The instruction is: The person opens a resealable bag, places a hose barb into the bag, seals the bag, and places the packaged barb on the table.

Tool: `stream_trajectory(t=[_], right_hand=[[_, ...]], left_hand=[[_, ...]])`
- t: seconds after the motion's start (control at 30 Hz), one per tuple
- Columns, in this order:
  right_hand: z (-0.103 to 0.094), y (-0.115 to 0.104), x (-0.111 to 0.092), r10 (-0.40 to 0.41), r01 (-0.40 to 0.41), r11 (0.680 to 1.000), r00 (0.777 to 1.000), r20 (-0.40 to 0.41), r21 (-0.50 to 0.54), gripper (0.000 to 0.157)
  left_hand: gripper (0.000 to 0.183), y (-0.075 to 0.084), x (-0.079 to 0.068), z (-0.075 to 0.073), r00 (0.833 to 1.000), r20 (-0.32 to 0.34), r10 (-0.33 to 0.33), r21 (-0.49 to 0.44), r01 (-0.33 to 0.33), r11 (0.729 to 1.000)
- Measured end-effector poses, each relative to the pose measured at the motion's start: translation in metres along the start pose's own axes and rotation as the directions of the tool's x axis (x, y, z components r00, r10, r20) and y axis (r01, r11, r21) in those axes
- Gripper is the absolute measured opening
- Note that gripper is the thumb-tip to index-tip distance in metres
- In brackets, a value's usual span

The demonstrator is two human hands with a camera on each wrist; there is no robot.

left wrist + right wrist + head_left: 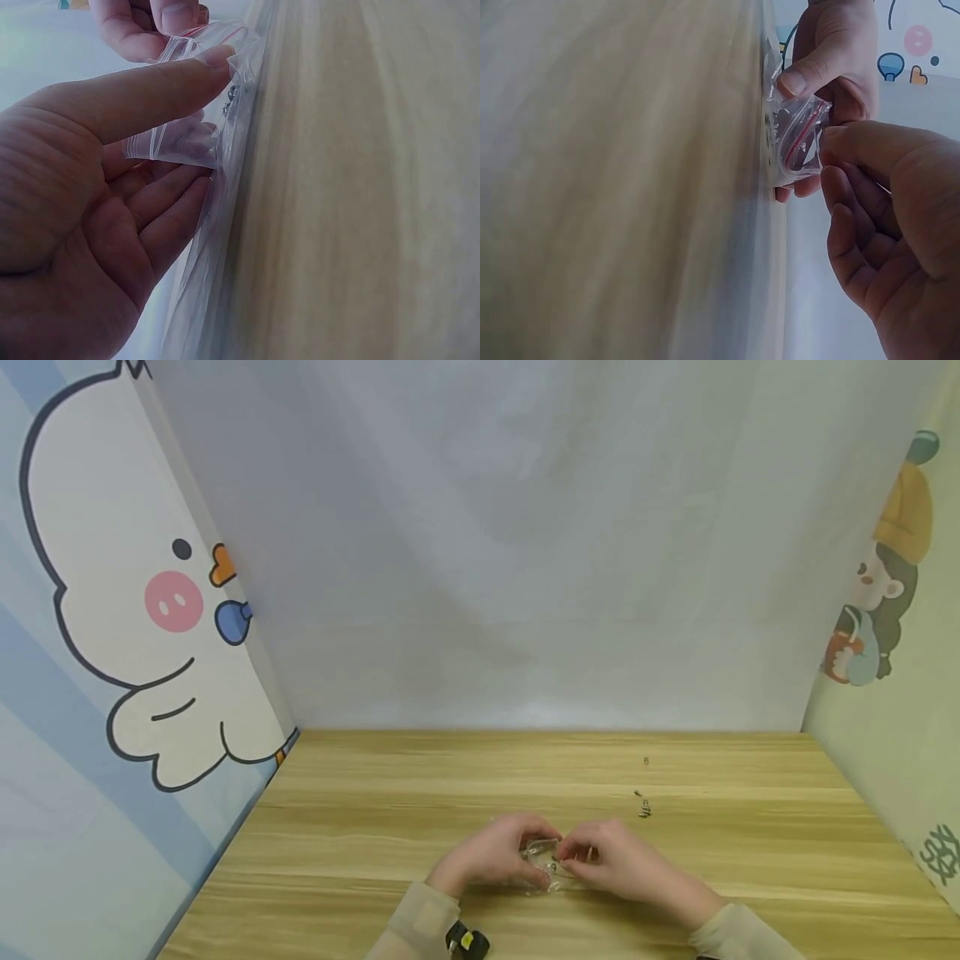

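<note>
A small clear zip bag [542, 850] with a red line along its mouth is between the two hands, low over the wooden table. My left hand [501, 852] holds it, the thumb [172, 86] across the top and the other fingers curled below and behind. Several tiny dark metal pieces [230, 97] show through the plastic. My right hand [618, 860] has thumb and forefinger pinched together at the edge of the bag's mouth, right by the red line [804, 135]. Its other fingers are curled; whether a small piece is also between the fingertips, I cannot tell.
A little pile of small metal screws [645, 810] lies beyond the right hand on the wooden table [375, 793]. One more tiny piece [647, 761] lies farther back. A grey backdrop and printed side panels stand around the table.
</note>
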State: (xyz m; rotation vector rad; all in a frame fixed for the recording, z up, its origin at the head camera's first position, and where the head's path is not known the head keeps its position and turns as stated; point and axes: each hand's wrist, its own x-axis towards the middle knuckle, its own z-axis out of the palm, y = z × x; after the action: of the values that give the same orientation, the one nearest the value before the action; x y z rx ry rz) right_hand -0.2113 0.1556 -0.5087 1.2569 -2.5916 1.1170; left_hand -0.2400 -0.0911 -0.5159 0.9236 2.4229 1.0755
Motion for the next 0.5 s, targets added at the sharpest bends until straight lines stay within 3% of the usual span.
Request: stream_trajectory(t=[0.5], right_hand=[[-0.009, -0.0003, -0.0031, 0.044, -0.044, 0.999, 0.999, 0.016, 0.028, 0.012]], left_hand=[[0.06, 0.0032, -0.0018, 0.0007, 1.0, -0.012, -0.017, -0.038, 0.016, 0.999]])
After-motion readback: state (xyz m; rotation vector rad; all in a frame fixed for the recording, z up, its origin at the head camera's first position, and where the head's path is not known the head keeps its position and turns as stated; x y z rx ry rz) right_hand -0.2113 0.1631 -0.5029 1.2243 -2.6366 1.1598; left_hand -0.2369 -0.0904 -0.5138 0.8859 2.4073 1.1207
